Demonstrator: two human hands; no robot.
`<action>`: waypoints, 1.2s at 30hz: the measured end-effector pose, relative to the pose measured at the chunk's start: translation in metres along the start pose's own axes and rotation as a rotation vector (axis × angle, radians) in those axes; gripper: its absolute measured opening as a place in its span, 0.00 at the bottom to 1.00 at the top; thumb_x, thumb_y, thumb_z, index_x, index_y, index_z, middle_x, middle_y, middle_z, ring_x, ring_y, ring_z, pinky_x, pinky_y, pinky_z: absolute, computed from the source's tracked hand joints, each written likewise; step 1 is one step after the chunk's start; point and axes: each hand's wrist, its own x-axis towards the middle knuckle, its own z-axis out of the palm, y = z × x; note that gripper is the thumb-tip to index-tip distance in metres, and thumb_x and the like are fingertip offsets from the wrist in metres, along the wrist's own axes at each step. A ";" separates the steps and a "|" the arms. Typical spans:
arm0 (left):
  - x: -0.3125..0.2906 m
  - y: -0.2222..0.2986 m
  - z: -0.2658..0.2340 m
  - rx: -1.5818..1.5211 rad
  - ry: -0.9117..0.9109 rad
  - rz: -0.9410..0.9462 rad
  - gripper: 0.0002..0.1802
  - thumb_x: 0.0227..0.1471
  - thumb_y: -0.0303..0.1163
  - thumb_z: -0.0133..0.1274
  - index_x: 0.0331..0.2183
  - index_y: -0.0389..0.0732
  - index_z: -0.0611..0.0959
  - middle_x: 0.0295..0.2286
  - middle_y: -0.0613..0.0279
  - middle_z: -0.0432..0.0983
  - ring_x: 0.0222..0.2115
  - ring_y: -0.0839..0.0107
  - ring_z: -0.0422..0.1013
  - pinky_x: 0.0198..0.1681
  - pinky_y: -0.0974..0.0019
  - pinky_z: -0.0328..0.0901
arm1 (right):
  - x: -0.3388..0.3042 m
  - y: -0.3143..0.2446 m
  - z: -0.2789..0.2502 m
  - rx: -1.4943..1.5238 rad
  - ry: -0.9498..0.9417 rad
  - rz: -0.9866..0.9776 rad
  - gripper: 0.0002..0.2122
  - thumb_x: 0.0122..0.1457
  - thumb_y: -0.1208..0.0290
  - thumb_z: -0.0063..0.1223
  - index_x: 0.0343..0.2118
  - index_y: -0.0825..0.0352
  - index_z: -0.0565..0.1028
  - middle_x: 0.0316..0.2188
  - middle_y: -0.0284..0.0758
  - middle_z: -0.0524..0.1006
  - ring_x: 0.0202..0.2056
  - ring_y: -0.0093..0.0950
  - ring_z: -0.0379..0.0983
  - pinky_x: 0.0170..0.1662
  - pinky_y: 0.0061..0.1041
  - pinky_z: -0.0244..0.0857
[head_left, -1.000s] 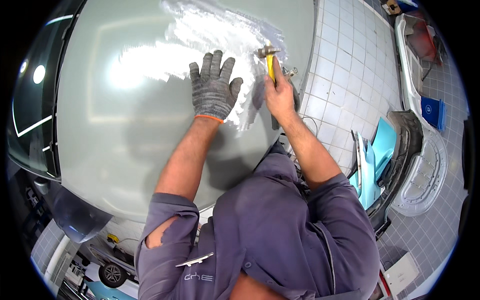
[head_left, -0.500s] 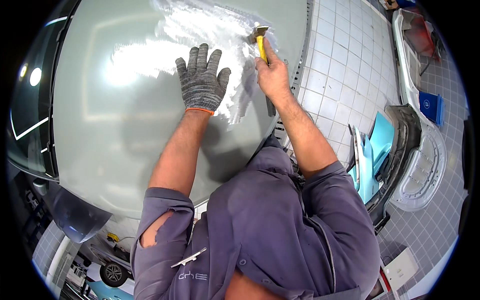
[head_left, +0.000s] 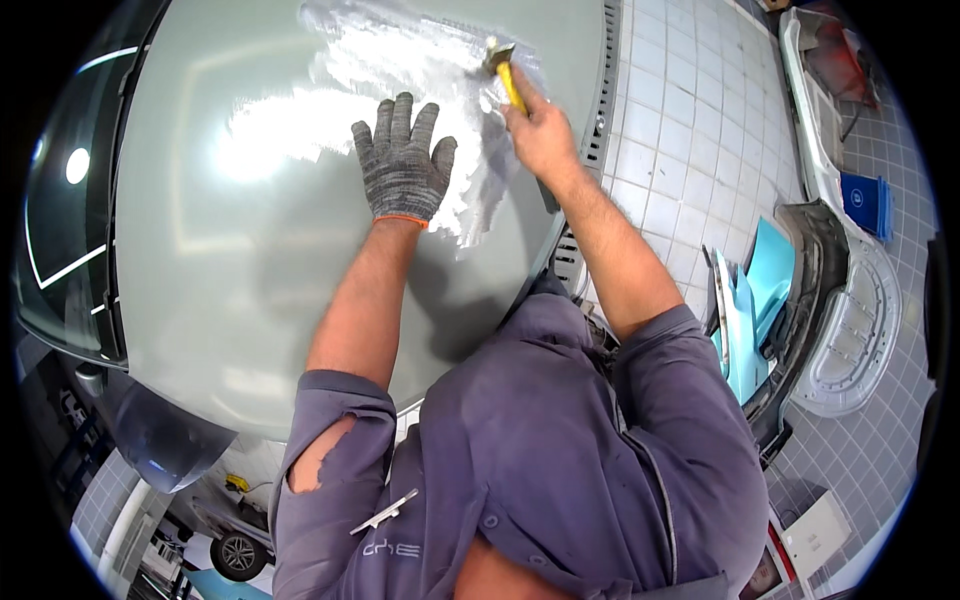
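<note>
A grey-green car hood (head_left: pixel 200 320) spreads out in front of me, with a bright, scraped-looking white and silvery patch (head_left: pixel 400 65) across its upper middle. My left hand (head_left: pixel 405 172), in a grey knit glove with an orange cuff, lies flat on the hood with fingers spread, over the edge of that patch. Bare and closed, my right hand (head_left: pixel 545 142) grips a hammer (head_left: pixel 512 88) by its yellow handle. The metal hammer head is over the right part of the patch; whether it touches the surface I cannot tell. My palm and forearm partly hide the handle's dark lower end.
The dark windshield (head_left: pixel 70 215) borders the hood on the left, with a side mirror (head_left: pixel 165 440) below. To the right, on tiled floor (head_left: pixel 665 130), lie turquoise panels (head_left: pixel 765 290), a large bumper (head_left: pixel 815 235) and a blue bin (head_left: pixel 866 205). A car wheel (head_left: pixel 240 555) shows at lower left.
My right hand and the hammer head have shifted a little left and up, and the handle slants more. The left hand stays flat in the same place. The whole view has moved slightly.
</note>
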 end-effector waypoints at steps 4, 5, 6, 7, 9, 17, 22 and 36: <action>0.001 0.000 -0.002 0.028 -0.027 -0.002 0.28 0.57 0.50 0.55 0.56 0.51 0.78 0.61 0.56 0.66 0.63 0.55 0.58 0.65 0.36 0.47 | 0.005 0.009 -0.001 -0.038 0.010 0.004 0.30 0.61 0.65 0.51 0.68 0.47 0.63 0.37 0.53 0.81 0.38 0.41 0.80 0.46 0.37 0.71; 0.000 -0.002 -0.004 0.052 -0.020 0.006 0.28 0.57 0.50 0.56 0.56 0.52 0.78 0.60 0.57 0.66 0.62 0.55 0.59 0.62 0.39 0.50 | 0.002 0.013 0.001 -0.018 0.052 -0.066 0.29 0.61 0.65 0.51 0.68 0.48 0.64 0.37 0.53 0.81 0.38 0.41 0.80 0.46 0.37 0.71; 0.001 -0.002 -0.004 0.073 -0.005 0.009 0.27 0.57 0.50 0.56 0.56 0.52 0.78 0.60 0.58 0.66 0.61 0.56 0.60 0.60 0.42 0.53 | 0.001 0.013 -0.001 -0.004 0.092 -0.144 0.29 0.61 0.65 0.51 0.68 0.48 0.64 0.36 0.52 0.81 0.38 0.42 0.81 0.45 0.37 0.71; 0.002 -0.002 -0.003 0.082 0.021 0.013 0.28 0.56 0.50 0.56 0.56 0.52 0.78 0.60 0.60 0.66 0.61 0.57 0.61 0.60 0.43 0.53 | 0.001 0.011 -0.002 -0.047 -0.003 -0.033 0.29 0.61 0.65 0.51 0.67 0.51 0.65 0.36 0.53 0.81 0.36 0.43 0.80 0.44 0.37 0.72; 0.004 0.000 -0.007 0.077 0.014 0.000 0.28 0.56 0.49 0.57 0.56 0.52 0.78 0.60 0.60 0.66 0.61 0.59 0.61 0.60 0.44 0.53 | 0.005 0.007 -0.007 -0.040 -0.015 0.029 0.28 0.61 0.65 0.51 0.67 0.55 0.65 0.36 0.53 0.81 0.34 0.43 0.80 0.43 0.37 0.72; 0.018 0.003 -0.008 0.041 -0.077 -0.140 0.30 0.56 0.52 0.55 0.59 0.57 0.76 0.64 0.61 0.60 0.64 0.60 0.57 0.63 0.44 0.50 | -0.032 -0.010 -0.009 0.424 0.019 0.099 0.15 0.69 0.63 0.50 0.42 0.75 0.70 0.16 0.32 0.69 0.14 0.25 0.67 0.18 0.25 0.63; 0.062 0.006 -0.005 0.039 -0.135 -0.150 0.31 0.60 0.58 0.49 0.62 0.62 0.73 0.66 0.56 0.56 0.66 0.53 0.50 0.68 0.39 0.41 | -0.009 0.037 0.025 0.128 0.076 -0.035 0.19 0.71 0.57 0.44 0.40 0.73 0.72 0.14 0.30 0.67 0.11 0.23 0.64 0.15 0.27 0.60; 0.070 0.005 0.006 0.066 -0.165 -0.151 0.31 0.62 0.59 0.46 0.63 0.62 0.71 0.66 0.56 0.56 0.67 0.56 0.49 0.65 0.37 0.42 | 0.012 0.006 0.025 -0.075 0.023 0.023 0.22 0.72 0.55 0.40 0.36 0.75 0.72 0.30 0.59 0.77 0.36 0.58 0.75 0.40 0.49 0.66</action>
